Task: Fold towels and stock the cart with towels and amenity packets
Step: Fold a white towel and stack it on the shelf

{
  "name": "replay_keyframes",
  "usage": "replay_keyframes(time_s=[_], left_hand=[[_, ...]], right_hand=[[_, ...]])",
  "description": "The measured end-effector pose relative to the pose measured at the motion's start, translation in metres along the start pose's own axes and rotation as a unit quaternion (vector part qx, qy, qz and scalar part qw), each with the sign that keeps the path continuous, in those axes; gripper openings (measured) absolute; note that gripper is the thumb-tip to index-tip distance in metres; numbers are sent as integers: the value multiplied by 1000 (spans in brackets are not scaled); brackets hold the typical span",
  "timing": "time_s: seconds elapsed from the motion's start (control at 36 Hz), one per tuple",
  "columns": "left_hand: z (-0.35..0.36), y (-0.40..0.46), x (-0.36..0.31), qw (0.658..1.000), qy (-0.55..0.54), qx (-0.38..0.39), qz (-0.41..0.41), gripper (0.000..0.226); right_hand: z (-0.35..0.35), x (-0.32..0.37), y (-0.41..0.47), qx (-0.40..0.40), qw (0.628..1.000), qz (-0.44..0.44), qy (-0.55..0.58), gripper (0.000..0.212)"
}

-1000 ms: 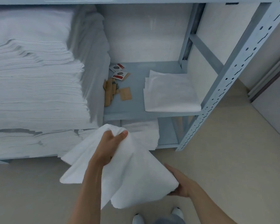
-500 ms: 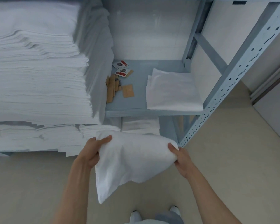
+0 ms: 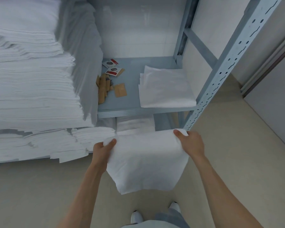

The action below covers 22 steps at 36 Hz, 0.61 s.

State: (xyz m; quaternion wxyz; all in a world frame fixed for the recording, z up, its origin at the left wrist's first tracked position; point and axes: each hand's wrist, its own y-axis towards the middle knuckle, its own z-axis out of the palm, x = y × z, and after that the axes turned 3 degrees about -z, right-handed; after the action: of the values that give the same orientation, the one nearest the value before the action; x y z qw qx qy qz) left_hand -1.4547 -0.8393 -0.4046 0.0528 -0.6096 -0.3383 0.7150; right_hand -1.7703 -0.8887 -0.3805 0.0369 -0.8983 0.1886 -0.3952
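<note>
Hands pinch one towel (image 3: 145, 162): left hand (image 3: 104, 149) and right hand (image 3: 190, 143) clamp its top corners, cloth hanging below between them.

You're in some kind of hotel linen room. That metal rack (image 3: 227, 66) is crammed with stacked white linens (image 3: 31, 89), plus amenity packets (image 3: 113, 69) lying on the shelf (image 3: 132, 111).

Pale beige smooth floor (image 3: 220, 145), grey-blue perforated metal shelving upright (image 3: 229, 63), white wall (image 3: 135, 27) seen behind (evenly, softly lit)
</note>
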Motion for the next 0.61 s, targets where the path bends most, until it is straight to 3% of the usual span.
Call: replay_keyframes(time_s=[0.11,0.19,0.22,0.31,0.36,0.44,0.5,0.61], left_hand=[[9,4,2,1000,23,-4,-13,19],[13,10,4,998,53,-16,-20,17],[14,13,4,998,64,-19,-21,21],[16,20,1,991,124,-43,-15,59],[17,20,-4,984,170,-45,11,59],[17,19,-10,977,205,53,33,37],[15,19,-11,956,261,127,42,27],[11,17,-3,920,333,203,43,41]], right_hand=[[0,-17,-4,-1,997,57,-46,53],[-2,-28,-4,11,995,94,-17,71],[-4,-31,-4,25,995,96,6,77],[-7,-41,-6,93,990,84,57,81],[-10,-45,-11,151,984,67,64,72],[-11,-50,-17,242,969,28,50,57],[-11,-52,-20,266,964,9,22,61],[-5,-55,-24,291,952,-12,-95,82]])
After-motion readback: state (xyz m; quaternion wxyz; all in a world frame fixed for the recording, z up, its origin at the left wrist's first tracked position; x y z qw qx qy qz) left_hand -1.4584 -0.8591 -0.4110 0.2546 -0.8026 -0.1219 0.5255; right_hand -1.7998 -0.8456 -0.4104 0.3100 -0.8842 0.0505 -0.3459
